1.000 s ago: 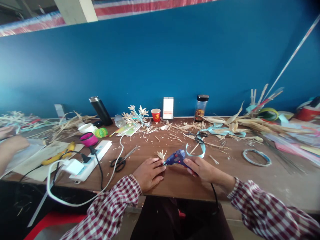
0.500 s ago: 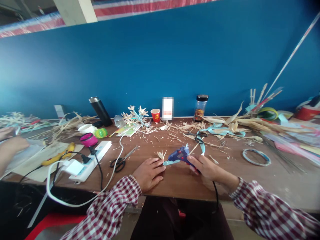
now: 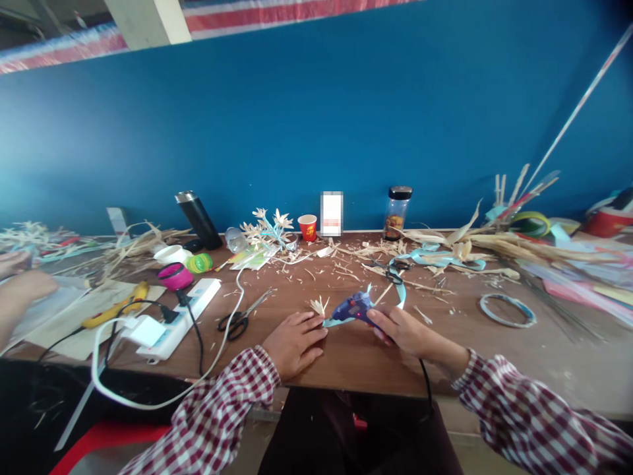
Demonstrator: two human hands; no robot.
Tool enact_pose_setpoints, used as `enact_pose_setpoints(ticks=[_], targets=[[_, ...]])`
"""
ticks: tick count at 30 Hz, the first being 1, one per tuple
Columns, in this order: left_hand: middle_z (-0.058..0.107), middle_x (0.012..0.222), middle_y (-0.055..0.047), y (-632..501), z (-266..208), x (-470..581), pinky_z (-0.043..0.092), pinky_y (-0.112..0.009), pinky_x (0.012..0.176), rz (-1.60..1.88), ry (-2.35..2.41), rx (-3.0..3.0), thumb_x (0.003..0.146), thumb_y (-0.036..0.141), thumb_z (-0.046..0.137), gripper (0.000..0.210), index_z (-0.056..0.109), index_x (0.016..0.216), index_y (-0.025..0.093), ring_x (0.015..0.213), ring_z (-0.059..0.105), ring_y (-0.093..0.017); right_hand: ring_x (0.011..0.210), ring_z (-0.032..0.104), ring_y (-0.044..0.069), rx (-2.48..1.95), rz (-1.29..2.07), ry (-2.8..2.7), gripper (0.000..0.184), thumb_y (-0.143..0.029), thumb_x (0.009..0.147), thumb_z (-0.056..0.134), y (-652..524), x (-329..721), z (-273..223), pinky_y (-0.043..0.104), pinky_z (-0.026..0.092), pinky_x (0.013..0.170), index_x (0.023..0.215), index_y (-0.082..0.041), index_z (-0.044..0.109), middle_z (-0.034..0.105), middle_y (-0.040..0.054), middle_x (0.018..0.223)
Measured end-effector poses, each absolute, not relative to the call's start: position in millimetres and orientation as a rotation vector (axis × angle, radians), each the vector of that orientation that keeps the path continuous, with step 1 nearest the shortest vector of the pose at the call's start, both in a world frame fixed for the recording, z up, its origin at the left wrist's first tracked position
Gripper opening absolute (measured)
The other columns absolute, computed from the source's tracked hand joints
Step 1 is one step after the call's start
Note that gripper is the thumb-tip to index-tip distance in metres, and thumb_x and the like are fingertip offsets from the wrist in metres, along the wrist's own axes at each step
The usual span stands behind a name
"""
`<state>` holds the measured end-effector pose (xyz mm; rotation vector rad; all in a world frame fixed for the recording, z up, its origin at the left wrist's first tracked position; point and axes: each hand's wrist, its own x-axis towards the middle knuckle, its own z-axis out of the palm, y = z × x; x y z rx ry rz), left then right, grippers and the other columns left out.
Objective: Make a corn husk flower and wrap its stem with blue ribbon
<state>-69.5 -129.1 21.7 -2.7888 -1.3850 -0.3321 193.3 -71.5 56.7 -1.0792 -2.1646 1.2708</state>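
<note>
My left hand (image 3: 297,343) rests on the table with its fingertips over the base of a small pale husk flower (image 3: 320,305), holding it down; its stem is hidden under the fingers. A light blue ribbon (image 3: 341,322) runs right from the flower's base. My right hand (image 3: 398,328) is wrapped around a blue glue gun (image 3: 353,305) with a small red light. Its nozzle points left, close to the ribbon and flower base; whether it touches them I cannot tell. A glue stick (image 3: 383,294) sticks out behind the gun.
Black-handled scissors (image 3: 240,323) lie left of my left hand, beside a white power strip (image 3: 192,313) and cable. Behind are finished flowers (image 3: 270,231), a red paper cup (image 3: 307,228) and a jar (image 3: 397,214). A ring (image 3: 507,311) lies right. Another person's arm (image 3: 22,290) reaches in at far left.
The glue gun and my right hand have shifted very slightly left and down. My left hand and the flower look the same.
</note>
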Motion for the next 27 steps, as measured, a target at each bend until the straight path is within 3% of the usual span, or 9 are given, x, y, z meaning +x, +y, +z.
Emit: enact_pose_setpoints(ticks=[21,27], targets=[[0.050,0.130,-0.006,-131.0,23.9,-68.6,0.034,-0.045,0.099,-0.364,-1.374,-2.769,0.083,0.035,0.049,0.037,0.054,0.117,0.022,0.119,0.040,-0.024,0.049,0.048,0.012,-1.093,1.269,-2.214,0.044,-0.049,0.089,0.029,-76.7,196.3,62.3,0.027,0.040,0.057,0.061,-0.020,0.045,0.051,-0.0006,0.053],[0.048,0.131,-0.007,-130.5,25.7,-67.1,0.035,-0.046,0.098,-0.363,-1.348,-2.781,0.083,0.032,0.049,0.036,0.054,0.117,0.021,0.120,0.040,-0.025,0.045,0.040,0.010,-1.123,1.218,-2.121,0.050,-0.052,0.089,0.025,-73.5,215.7,63.9,0.024,0.036,0.050,0.058,-0.019,0.044,0.044,-0.0027,0.049]])
